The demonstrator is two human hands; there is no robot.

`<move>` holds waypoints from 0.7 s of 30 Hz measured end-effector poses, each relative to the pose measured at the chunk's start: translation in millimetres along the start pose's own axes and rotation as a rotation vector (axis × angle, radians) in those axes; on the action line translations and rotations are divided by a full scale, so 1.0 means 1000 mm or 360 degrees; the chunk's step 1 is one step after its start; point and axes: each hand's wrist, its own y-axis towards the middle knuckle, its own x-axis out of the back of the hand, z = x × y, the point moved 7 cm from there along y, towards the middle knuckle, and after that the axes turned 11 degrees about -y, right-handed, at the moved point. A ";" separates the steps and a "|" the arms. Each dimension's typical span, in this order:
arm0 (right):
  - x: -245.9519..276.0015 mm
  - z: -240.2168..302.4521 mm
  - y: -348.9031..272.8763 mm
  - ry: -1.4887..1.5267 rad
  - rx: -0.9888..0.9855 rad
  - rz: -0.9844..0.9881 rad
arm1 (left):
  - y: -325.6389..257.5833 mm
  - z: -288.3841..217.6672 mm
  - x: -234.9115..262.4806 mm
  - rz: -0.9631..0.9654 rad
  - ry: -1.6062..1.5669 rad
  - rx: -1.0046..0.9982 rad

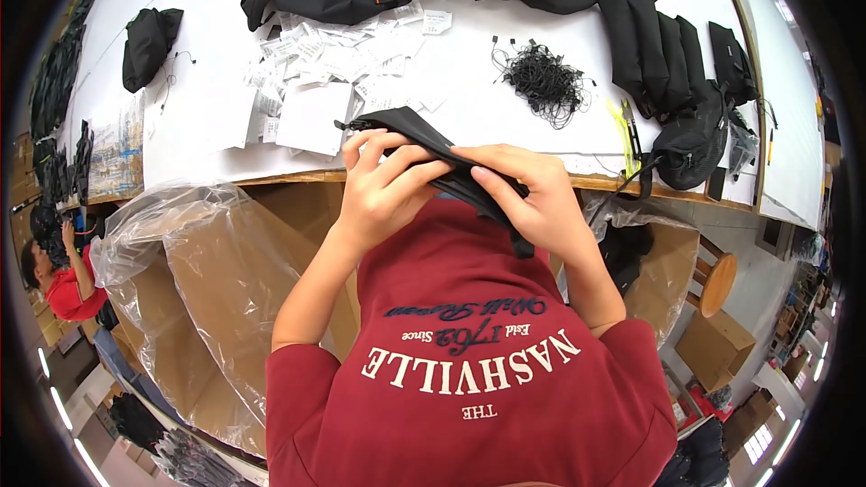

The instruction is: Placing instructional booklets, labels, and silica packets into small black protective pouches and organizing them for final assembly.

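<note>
At the near edge of the white table (469,72), you hold a black waist bag (424,140) above your chest; your left hand (383,185) and right hand (528,198) both are closed on it, close together; behind it lie white paper tags (334,59), a bundle of black cords (544,81), more black bags (654,54).

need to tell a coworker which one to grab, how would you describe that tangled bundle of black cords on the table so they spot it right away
Start at the white table and look to its right half, just left of the row of upright black bags. The tangled bundle of black cords lies there alone on bare white surface. Unlike the flat white paper tags to its left, it is a dark, wiry, loose nest.
</note>
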 end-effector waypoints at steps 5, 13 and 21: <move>-0.007 0.002 -0.002 0.0046 -0.0016 -0.0061 | -0.004 0.006 -0.001 -0.0043 -0.0078 0.0132; -0.015 0.007 -0.003 -0.0053 0.0053 -0.0165 | -0.010 0.010 0.002 -0.0120 -0.0087 0.0158; 0.010 -0.023 0.014 -0.0150 -0.0105 -0.0355 | -0.004 -0.009 0.003 0.0512 -0.0216 0.0260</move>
